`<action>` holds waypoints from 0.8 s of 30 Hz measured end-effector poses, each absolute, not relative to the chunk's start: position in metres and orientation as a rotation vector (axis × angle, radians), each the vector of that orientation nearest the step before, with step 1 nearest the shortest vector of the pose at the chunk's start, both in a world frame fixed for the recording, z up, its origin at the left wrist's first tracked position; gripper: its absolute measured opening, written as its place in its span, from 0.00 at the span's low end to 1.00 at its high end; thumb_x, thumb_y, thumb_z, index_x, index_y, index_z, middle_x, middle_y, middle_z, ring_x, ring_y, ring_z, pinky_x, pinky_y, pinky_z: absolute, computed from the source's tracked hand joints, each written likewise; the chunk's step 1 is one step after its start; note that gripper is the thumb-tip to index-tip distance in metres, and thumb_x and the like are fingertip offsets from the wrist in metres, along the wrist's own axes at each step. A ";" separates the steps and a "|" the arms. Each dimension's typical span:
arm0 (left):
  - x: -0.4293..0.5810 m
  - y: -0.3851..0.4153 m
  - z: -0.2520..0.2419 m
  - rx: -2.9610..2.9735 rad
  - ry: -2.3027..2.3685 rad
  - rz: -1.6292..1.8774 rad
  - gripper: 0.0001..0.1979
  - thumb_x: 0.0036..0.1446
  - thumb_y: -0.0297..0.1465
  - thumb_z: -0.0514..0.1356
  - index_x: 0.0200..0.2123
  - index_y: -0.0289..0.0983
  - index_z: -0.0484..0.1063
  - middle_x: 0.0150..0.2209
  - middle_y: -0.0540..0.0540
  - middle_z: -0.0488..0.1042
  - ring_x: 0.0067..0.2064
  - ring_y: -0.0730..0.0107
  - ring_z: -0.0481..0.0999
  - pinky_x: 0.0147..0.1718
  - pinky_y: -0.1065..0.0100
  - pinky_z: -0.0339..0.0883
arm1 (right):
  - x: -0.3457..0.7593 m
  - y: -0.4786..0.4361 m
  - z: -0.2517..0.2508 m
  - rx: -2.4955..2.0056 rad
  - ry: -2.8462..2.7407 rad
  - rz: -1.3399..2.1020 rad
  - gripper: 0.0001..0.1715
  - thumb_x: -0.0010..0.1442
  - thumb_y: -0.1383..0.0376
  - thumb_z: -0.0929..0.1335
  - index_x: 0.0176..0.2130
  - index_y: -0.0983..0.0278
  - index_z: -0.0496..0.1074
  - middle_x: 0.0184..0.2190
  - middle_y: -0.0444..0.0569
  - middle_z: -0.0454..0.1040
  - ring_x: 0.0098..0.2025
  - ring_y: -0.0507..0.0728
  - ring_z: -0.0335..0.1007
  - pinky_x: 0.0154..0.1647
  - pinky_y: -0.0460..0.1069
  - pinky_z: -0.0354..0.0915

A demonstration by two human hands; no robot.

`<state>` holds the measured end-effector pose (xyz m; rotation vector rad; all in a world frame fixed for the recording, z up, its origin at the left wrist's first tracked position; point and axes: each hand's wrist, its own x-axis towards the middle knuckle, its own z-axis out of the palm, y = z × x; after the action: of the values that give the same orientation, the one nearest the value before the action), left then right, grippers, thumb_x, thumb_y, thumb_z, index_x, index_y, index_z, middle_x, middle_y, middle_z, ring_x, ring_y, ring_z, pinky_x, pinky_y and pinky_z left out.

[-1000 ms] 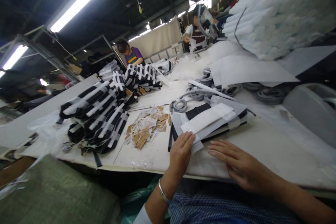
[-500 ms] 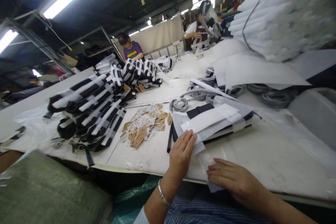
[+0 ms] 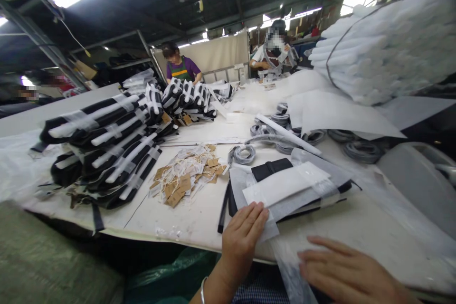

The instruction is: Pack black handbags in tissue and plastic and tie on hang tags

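Observation:
My left hand (image 3: 244, 232) lies flat, fingers stretched, on the near corner of a white sheet. That sheet lies over a black folded item (image 3: 271, 168), with a narrower white strip (image 3: 288, 184) on top. Clear plastic film (image 3: 290, 266) hangs over the table's front edge between my hands. My right hand (image 3: 342, 270), fingers extended and slightly blurred, is at the film's right side; its contact with the film is unclear.
Tags (image 3: 180, 185) with strings lie left of the sheet. Farther left are stacked black bundles with white strips (image 3: 107, 137). Coiled grey cords (image 3: 244, 154) lie behind, and white rolls (image 3: 384, 52) at the back right. Two people (image 3: 181, 67) work across the table (image 3: 171, 225).
The view has shifted. My right hand has moved down and to the right, and the plastic film now hangs lower over the edge. My left hand stays on the sheet's near corner.

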<state>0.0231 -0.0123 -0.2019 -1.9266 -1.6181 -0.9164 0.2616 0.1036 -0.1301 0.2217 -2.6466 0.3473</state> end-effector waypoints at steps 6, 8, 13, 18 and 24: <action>0.023 -0.008 -0.202 -1.896 -1.607 -0.908 0.17 0.71 0.24 0.50 0.56 0.36 0.73 0.55 0.45 0.78 0.57 0.65 0.77 0.54 0.62 0.76 | 0.220 0.170 -0.142 -0.173 -2.681 -0.038 0.35 0.69 0.53 0.65 0.69 0.62 0.59 0.67 0.56 0.63 0.68 0.67 0.59 0.67 0.66 0.61; 0.026 -0.008 -0.200 -1.890 -1.613 -0.898 0.17 0.71 0.24 0.49 0.55 0.36 0.74 0.55 0.46 0.78 0.57 0.65 0.77 0.54 0.62 0.76 | 0.211 0.175 -0.158 -0.166 -2.742 -0.063 0.33 0.69 0.52 0.65 0.67 0.62 0.63 0.67 0.56 0.64 0.67 0.67 0.61 0.64 0.65 0.65; 0.038 -0.008 -0.188 -1.857 -1.671 -0.820 0.17 0.72 0.25 0.49 0.54 0.34 0.74 0.55 0.47 0.78 0.58 0.67 0.76 0.68 0.56 0.58 | 0.211 0.165 -0.174 -0.236 -2.743 -0.113 0.29 0.70 0.54 0.64 0.65 0.61 0.65 0.67 0.51 0.64 0.66 0.66 0.62 0.61 0.65 0.68; 0.046 -0.001 -0.176 -1.841 -1.683 -0.827 0.15 0.71 0.25 0.50 0.50 0.32 0.76 0.53 0.45 0.79 0.59 0.64 0.75 0.71 0.50 0.46 | 0.209 0.164 -0.171 -0.233 -2.735 -0.159 0.28 0.70 0.54 0.63 0.63 0.62 0.68 0.65 0.51 0.66 0.65 0.66 0.64 0.59 0.64 0.70; 0.053 0.000 -0.165 -1.847 -1.715 -0.860 0.15 0.70 0.26 0.50 0.52 0.33 0.75 0.54 0.42 0.79 0.57 0.62 0.77 0.62 0.54 0.68 | 0.208 0.165 -0.176 -0.231 -2.702 -0.122 0.26 0.71 0.57 0.61 0.63 0.62 0.68 0.66 0.51 0.66 0.66 0.66 0.63 0.60 0.65 0.69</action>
<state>0.0532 -0.0003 -0.1647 -1.8468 -1.7146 -0.8602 0.2079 0.1651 -0.1755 -0.2308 -2.7021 -0.1216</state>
